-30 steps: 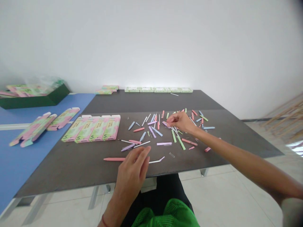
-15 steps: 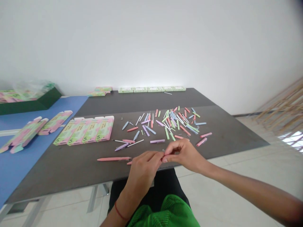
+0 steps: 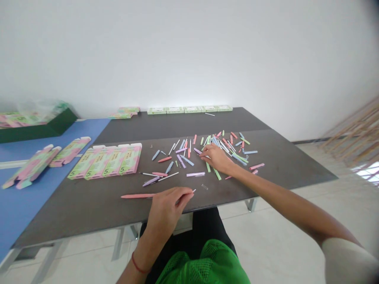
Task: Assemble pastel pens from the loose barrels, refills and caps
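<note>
You wear a bright green garment (image 3: 204,265) across your front, its cloth partly open mesh, with small holes showing as dark dots and the fabric gathered into rounded folds. Just beyond the green garment, plain black trousers (image 3: 209,227) cover your legs. To the left of the green garment, a thin red band (image 3: 136,267) circles your left wrist. Well to the right of the green garment, a pale, greyish-white sleeve (image 3: 346,258) covers your right upper arm, plain on its visible surface and ending near the elbow. Your left hand (image 3: 166,208) and right hand (image 3: 217,158) are bare.
</note>
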Tool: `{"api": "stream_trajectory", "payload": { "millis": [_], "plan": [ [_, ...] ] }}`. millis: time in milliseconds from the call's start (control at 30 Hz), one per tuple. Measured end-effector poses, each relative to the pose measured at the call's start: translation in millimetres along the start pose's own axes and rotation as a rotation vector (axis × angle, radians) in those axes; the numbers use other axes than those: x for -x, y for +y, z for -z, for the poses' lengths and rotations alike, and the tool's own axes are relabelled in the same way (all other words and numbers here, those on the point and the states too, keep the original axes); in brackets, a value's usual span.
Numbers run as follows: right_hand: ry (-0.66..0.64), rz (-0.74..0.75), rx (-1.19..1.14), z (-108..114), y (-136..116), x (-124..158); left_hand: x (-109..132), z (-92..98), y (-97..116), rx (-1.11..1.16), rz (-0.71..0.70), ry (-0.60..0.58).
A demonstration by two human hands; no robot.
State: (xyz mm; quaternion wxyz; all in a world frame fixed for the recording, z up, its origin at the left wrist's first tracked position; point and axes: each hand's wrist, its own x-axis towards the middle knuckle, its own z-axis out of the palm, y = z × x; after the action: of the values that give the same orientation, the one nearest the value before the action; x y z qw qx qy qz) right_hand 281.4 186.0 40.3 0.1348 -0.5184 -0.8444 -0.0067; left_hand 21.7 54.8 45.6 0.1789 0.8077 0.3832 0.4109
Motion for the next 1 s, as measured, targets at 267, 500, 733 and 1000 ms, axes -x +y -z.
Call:
{"api": "stream_trajectory", "payload": {
  "millis": [267,500,733,1000],
  "plan": [
    [-0.028,0.026,0.081,-33.2,9.7,-32.3,12.9,36.0,-8.0,-0.057,0.004,0.108],
    [0.075,-0.021,0.004,-33.9,8.8,-31.8,25.5,56.4,-17.6,-0.194,0.131,0.157],
    [0.180,0.028,-0.565,3.4,-34.4,9.9,37.9,42.5,-12.8,-0.230,0.117,0.046],
    [-0.094,0.203,-0.542,3.1,-64.7,66.0,58.8,38.0,-19.5,-0.105,0.094,-0.046]
  ]
}}
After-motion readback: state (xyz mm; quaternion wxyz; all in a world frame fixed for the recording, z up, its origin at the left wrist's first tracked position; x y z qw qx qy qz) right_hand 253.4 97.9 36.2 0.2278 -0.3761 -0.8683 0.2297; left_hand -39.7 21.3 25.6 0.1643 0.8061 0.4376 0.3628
